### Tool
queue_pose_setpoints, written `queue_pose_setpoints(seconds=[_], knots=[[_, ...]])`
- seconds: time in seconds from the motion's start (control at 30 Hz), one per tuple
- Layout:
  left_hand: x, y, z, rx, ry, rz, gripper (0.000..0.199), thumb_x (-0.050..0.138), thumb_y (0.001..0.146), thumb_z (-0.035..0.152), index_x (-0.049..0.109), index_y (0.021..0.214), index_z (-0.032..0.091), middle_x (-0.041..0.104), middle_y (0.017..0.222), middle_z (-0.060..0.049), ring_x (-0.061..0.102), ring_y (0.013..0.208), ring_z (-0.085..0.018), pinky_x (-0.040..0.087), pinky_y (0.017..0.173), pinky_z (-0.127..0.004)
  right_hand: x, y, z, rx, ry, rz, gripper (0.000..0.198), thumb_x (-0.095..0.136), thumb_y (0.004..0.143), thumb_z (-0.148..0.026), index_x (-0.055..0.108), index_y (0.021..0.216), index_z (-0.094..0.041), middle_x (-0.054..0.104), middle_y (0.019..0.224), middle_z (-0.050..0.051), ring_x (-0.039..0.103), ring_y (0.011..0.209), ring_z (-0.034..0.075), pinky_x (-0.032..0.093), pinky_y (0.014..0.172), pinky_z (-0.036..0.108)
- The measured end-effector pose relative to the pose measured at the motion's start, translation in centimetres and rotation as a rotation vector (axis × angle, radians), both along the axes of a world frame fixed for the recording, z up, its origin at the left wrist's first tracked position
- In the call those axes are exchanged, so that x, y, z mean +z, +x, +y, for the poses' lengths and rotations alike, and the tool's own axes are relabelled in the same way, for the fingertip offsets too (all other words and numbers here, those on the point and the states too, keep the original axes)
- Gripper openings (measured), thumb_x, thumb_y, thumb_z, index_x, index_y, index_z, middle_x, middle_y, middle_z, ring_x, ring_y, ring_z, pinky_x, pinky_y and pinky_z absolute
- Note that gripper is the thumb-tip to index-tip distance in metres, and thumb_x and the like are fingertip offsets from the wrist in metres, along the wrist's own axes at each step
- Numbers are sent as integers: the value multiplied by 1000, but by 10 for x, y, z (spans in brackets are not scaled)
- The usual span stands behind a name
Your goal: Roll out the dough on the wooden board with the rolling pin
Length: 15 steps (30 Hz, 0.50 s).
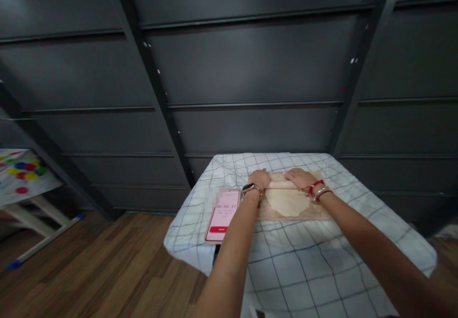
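A pale, flattened sheet of dough (288, 204) with an uneven outline lies on a brownish board (265, 214). Across its far part runs a light wooden rolling pin (281, 185). My left hand (260, 178) is closed over the pin's left end, a watch and beaded bracelet on the wrist. Over the right end rests my right hand (299, 178), its fingers bent across the pin and pointing inward; red and silvery bracelets circle that wrist. Both hands partly hide the pin's ends.
A pink-cased phone (223, 215) showing a timer lies left of the board, beside my left forearm. Under everything is a white checked tablecloth (296, 265). A dark panelled wall (257, 65) rises behind the table. At far left stands another table with a colourful dotted cover (26, 177).
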State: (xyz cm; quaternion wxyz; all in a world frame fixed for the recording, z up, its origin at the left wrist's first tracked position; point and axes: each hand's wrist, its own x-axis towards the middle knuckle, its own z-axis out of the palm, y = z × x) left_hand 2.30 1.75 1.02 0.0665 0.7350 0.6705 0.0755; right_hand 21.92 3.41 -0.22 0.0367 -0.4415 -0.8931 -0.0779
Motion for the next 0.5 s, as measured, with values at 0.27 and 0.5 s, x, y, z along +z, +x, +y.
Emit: queue_pose_setpoints(seconds=[0.27,0.5], knots=[[-5,2,-23,11,119,-2,35,32,85,19,53,114,19,62,108,-11,57,102,-24,45,79,-33,-4,-3,-32,-107,60,143,48,22,94,-39,55,120,-16,56,123,7,47,115,19,35,96,33],[-7,6,-10,108,224,-32,45,31,87,29,42,129,17,63,104,-13,59,98,-24,45,77,-32,2,-7,-23,-122,123,89,47,21,95,-37,61,106,-16,65,104,9,55,102,20,38,91,31]])
